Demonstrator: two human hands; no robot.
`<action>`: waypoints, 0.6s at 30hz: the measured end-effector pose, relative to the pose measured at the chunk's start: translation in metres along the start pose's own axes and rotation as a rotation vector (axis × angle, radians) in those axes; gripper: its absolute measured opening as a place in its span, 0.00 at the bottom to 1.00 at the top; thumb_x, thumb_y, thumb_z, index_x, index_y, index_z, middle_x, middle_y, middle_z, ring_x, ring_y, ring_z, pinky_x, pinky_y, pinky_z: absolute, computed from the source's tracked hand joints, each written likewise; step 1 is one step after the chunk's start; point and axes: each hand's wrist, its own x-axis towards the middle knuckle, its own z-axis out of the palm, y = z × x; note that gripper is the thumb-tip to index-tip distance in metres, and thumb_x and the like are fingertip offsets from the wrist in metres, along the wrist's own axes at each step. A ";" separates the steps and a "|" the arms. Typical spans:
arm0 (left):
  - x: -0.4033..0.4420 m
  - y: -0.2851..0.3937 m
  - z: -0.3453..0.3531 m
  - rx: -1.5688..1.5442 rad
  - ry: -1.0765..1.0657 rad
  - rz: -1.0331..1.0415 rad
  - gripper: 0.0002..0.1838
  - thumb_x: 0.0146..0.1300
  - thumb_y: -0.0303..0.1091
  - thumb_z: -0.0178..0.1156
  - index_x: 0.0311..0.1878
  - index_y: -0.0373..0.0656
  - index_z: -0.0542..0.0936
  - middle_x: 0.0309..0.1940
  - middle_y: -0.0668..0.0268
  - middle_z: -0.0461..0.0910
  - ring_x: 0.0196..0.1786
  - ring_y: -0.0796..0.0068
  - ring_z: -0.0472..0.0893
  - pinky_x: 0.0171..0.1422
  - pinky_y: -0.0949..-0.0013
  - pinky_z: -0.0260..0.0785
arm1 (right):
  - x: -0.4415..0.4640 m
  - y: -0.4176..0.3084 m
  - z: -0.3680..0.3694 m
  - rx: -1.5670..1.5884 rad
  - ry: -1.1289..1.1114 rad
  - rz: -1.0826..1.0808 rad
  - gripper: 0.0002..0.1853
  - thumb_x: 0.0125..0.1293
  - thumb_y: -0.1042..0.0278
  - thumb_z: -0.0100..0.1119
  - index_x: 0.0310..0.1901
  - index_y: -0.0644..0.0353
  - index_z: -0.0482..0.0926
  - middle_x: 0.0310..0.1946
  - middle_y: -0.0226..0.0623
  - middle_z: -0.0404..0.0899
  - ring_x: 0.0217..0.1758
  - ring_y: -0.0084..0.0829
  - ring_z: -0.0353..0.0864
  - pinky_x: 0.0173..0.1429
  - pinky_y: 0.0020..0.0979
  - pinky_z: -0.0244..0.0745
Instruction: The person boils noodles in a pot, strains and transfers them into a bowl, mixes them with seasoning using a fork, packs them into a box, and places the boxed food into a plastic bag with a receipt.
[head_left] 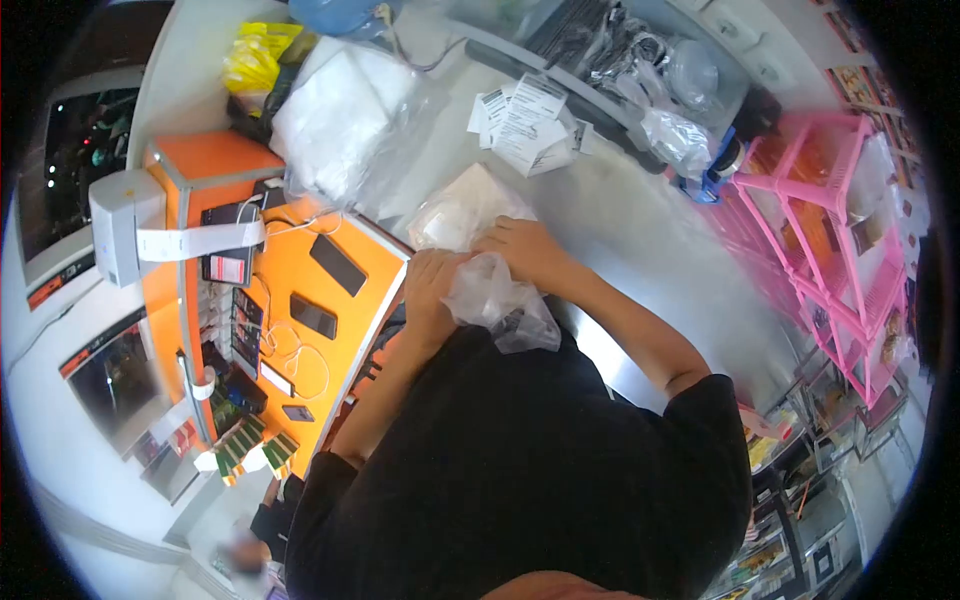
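In front of my chest lies a pale, squarish package that looks wrapped in thin clear plastic, on the grey metal counter. A translucent plastic bag bunches up on the near side of it, its loose end hanging toward my black shirt. My left hand is closed at the left edge of the bag, fingers bent. From the right, my right hand is closed over the top of the plastic, close to my left fingers. What lies inside the package is hard to make out.
Printed paper slips lie farther back on the counter. White plastic sheets or bags sit back left. A grey bin holds cutlery and lids. Left stands an orange desk with phones and cables; right, a pink rack. Another person is lower left.
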 end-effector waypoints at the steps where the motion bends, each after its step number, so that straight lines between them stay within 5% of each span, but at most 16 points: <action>1: 0.001 0.004 0.000 0.033 0.012 -0.019 0.18 0.49 0.31 0.71 0.46 0.39 0.85 0.40 0.57 0.84 0.45 0.50 0.82 0.53 0.52 0.72 | 0.002 0.001 0.000 -0.009 -0.014 -0.021 0.14 0.56 0.64 0.65 0.45 0.55 0.83 0.45 0.33 0.83 0.49 0.41 0.81 0.48 0.40 0.79; 6: -0.009 -0.002 0.010 -0.015 0.010 -0.147 0.15 0.50 0.31 0.72 0.42 0.38 0.85 0.38 0.54 0.85 0.45 0.47 0.83 0.52 0.50 0.73 | 0.000 0.006 -0.012 0.005 -0.034 -0.059 0.14 0.54 0.67 0.64 0.44 0.57 0.83 0.46 0.37 0.83 0.47 0.44 0.78 0.49 0.39 0.78; 12: -0.017 -0.015 0.017 -0.017 -0.003 -0.181 0.14 0.49 0.28 0.71 0.41 0.37 0.84 0.39 0.51 0.85 0.46 0.45 0.83 0.52 0.50 0.74 | -0.004 0.004 -0.018 0.063 -0.240 0.139 0.14 0.54 0.68 0.64 0.43 0.61 0.82 0.49 0.44 0.83 0.52 0.51 0.79 0.59 0.43 0.77; 14: -0.026 -0.018 0.030 -0.307 0.048 -0.468 0.14 0.50 0.29 0.70 0.42 0.39 0.84 0.41 0.52 0.84 0.48 0.47 0.83 0.53 0.50 0.74 | -0.007 0.015 0.007 0.042 -0.158 0.106 0.18 0.56 0.69 0.66 0.50 0.61 0.82 0.50 0.45 0.82 0.55 0.50 0.79 0.60 0.41 0.78; 16: -0.008 0.000 -0.002 0.112 -0.144 -0.254 0.16 0.54 0.29 0.69 0.47 0.39 0.86 0.42 0.52 0.84 0.49 0.49 0.82 0.54 0.51 0.75 | -0.013 0.022 0.022 0.034 -0.084 0.130 0.23 0.57 0.69 0.67 0.56 0.62 0.82 0.52 0.47 0.81 0.57 0.50 0.80 0.61 0.41 0.78; 18: -0.019 -0.015 0.011 0.010 -0.218 -0.301 0.20 0.49 0.28 0.71 0.49 0.38 0.86 0.44 0.52 0.83 0.49 0.47 0.82 0.57 0.50 0.75 | -0.030 0.048 0.042 0.032 -0.049 0.068 0.24 0.60 0.66 0.66 0.59 0.62 0.80 0.53 0.45 0.82 0.56 0.48 0.81 0.60 0.40 0.79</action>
